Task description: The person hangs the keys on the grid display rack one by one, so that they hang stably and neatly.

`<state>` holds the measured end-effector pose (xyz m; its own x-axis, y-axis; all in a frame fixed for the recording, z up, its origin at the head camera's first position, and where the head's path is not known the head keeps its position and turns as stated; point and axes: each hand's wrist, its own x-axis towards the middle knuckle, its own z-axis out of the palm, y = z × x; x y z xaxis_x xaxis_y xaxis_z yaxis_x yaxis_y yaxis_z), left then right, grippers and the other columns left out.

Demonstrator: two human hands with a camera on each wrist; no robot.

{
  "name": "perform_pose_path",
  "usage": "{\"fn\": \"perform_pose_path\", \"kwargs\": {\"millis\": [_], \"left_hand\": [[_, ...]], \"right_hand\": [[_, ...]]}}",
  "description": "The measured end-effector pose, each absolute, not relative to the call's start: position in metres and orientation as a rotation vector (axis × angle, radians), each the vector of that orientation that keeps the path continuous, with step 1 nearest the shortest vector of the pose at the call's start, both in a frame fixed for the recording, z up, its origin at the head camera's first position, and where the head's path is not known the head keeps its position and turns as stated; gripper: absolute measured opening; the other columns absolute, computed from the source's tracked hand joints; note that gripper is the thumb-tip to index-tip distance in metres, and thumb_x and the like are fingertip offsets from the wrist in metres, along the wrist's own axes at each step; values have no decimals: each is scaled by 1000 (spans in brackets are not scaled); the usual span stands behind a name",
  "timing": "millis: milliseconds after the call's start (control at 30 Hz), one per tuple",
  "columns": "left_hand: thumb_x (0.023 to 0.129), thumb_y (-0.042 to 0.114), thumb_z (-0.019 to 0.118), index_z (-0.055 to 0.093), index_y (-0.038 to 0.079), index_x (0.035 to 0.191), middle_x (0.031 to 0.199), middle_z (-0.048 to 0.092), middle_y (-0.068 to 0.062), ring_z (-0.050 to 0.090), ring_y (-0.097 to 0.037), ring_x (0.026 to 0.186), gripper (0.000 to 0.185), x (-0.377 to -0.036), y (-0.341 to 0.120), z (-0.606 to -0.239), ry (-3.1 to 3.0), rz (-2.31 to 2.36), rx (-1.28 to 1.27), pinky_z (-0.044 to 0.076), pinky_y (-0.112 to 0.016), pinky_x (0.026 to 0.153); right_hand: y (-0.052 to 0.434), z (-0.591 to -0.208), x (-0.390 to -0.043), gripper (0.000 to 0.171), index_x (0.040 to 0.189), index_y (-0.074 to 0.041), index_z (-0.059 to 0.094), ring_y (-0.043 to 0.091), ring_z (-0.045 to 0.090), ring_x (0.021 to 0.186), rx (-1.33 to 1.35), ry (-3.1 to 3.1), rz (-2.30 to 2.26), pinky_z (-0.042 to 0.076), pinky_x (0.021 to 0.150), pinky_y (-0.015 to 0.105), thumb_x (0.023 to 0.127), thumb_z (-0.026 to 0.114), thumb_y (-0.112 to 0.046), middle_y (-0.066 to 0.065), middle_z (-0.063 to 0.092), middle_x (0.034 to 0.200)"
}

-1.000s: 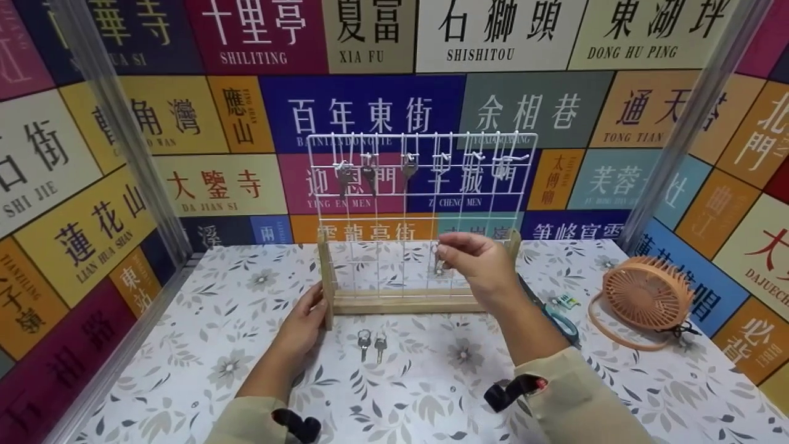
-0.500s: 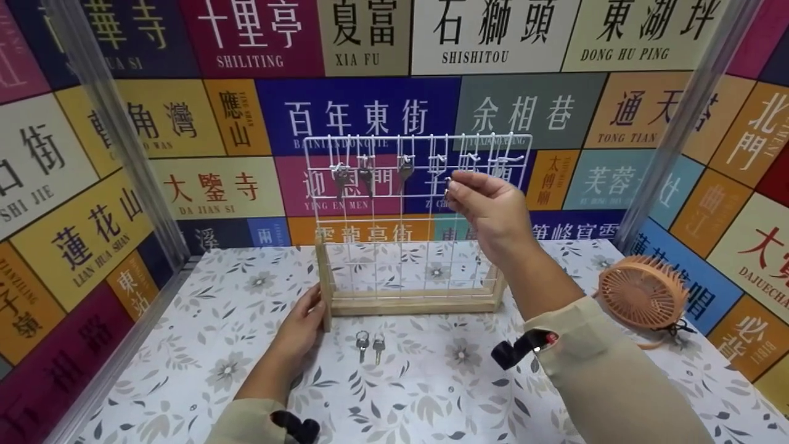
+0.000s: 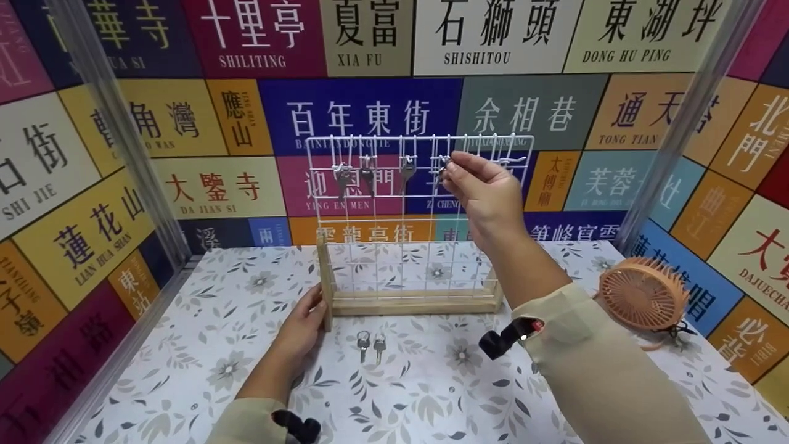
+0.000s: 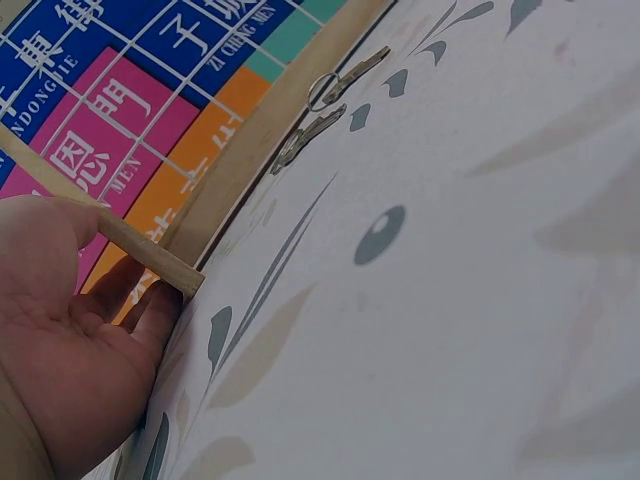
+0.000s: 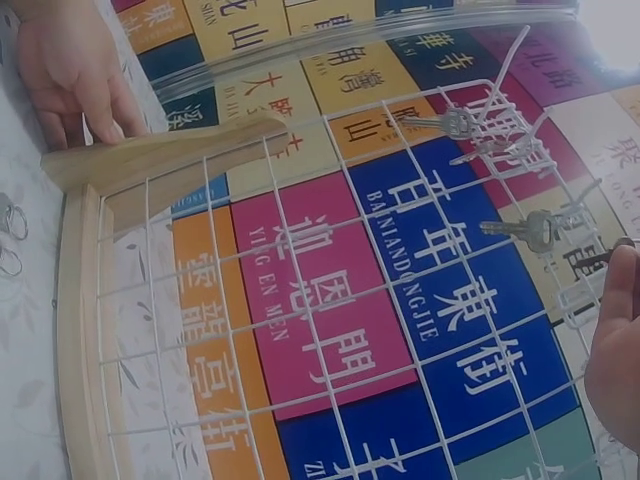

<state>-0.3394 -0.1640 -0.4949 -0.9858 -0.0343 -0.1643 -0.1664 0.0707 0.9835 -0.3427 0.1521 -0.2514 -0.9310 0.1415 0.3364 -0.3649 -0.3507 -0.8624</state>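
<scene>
Head view: right hand (image 3: pixel 487 194) pinches key (image 3: pixel 445 165) at rack (image 3: pixel 419 145) top edge.

I'm holding a small silver key (image 3: pixel 445 165) up at the white wire rack's (image 3: pixel 419 216) top row (three keys (image 3: pixel 370 172) hanging there already).

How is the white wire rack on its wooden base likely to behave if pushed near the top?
The wire rack looks tall on a narrow wooden base, so it probably tips easily. The left hand rests against its post, which suggests it needs steadying. The thin wire likely flexes a little, and the hung keys would swing.
</scene>
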Motion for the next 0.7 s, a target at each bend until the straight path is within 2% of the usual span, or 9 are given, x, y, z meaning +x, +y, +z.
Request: {"fn": "perform_pose_path", "kwargs": {"millis": [233,400,533,700], "left_hand": [[114,39,49,38,47,163,173,37,4,30,-26,165,51,-339,-165,-494,2257,2028,-230,25,-52,136],[115,39,49,37,46,164,173,38,4,30,-27,165,51,-338,-166,-494,2289,1996,-212,24,-53,136],[114,42,49,36,48,163,173,38,5,30,-27,165,51,-338,-167,-494,2319,1963,-218,22,-55,136],[114,40,49,37,48,163,172,38,6,31,-26,165,51,-337,-166,-494,2298,1986,-218,24,-52,136]], "right_hand": [[148,-256,-347,22,118,-2,77,19,76,97,295,-1527,2328,65,94,29,96,78,-2,12,74,110],[147,-266,-346,29,126,3,73,21,76,101,282,-1544,2322,64,96,28,97,76,-1,12,72,114],[148,-283,-345,32,130,2,71,21,76,104,260,-1588,2324,63,99,30,98,76,-3,11,71,116],[142,-315,-343,26,124,-2,74,19,76,98,241,-1617,2353,64,99,32,98,76,-2,7,73,108]]}}
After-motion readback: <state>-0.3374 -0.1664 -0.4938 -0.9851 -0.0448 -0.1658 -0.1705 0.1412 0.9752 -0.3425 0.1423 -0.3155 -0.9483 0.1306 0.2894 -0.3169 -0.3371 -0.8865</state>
